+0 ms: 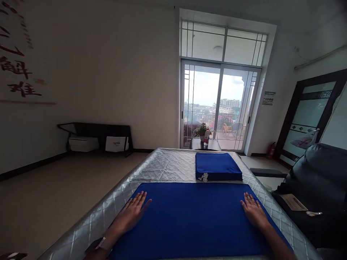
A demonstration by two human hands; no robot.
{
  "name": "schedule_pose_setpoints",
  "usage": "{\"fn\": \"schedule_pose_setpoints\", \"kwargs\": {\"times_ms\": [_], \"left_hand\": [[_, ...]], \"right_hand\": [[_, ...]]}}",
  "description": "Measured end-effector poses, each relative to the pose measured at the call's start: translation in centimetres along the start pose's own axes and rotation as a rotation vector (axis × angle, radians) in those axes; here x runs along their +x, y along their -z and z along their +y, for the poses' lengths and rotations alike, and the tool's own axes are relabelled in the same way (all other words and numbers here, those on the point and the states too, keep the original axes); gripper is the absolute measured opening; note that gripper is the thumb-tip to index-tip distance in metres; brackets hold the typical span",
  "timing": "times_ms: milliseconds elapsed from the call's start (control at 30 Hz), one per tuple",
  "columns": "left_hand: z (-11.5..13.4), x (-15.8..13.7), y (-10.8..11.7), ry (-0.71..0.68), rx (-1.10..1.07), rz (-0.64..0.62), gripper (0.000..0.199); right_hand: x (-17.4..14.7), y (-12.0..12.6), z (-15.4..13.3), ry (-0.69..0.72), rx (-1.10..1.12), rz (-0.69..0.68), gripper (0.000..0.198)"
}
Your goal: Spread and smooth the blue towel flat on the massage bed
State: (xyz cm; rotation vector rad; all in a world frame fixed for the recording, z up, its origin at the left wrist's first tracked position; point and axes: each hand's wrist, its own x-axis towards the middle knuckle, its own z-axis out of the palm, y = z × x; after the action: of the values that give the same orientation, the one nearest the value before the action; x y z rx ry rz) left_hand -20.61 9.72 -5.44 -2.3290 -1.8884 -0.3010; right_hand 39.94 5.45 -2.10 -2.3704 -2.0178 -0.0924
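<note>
A blue cloth [192, 220] is spread flat over the near part of the table. My left hand [134, 209] lies palm down on its left edge, fingers stretched out and thumb apart. On the opposite edge rests my right hand [253, 210], likewise flat with the fingers extended. Neither hand grips anything. Just beyond the spread cloth sits a thick stack of folded blue cloths [218, 164], with small white tags at its near left corner. The cloth's near edge runs close to the bottom of the view.
A silver quilted cover [168, 164] drapes the table. To the right stands a black armchair [317, 180] holding a brown envelope [293, 202]. A bottle [206, 138] and a potted plant [202, 131] stand on a small dark table ahead. A low black rack [103, 130] is by the left wall.
</note>
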Motion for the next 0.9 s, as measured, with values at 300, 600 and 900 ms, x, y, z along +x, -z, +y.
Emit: {"fn": "schedule_pose_setpoints", "kwargs": {"times_ms": [300,600,900], "left_hand": [[-3.4,-0.5,-0.9,0.083,-0.027,0.004,0.068],[-3.5,-0.8,-0.9,0.015,0.001,0.004,0.061],[1.2,-0.2,5.0,0.145,-0.099,0.04,0.068]], "right_hand": [[1.8,-4.0,4.6,-0.001,0.033,0.071,0.071],[1.7,-3.6,4.6,0.006,-0.01,0.012,0.074],[-0.7,2.5,-0.9,0.063,0.069,0.145,0.067]]}}
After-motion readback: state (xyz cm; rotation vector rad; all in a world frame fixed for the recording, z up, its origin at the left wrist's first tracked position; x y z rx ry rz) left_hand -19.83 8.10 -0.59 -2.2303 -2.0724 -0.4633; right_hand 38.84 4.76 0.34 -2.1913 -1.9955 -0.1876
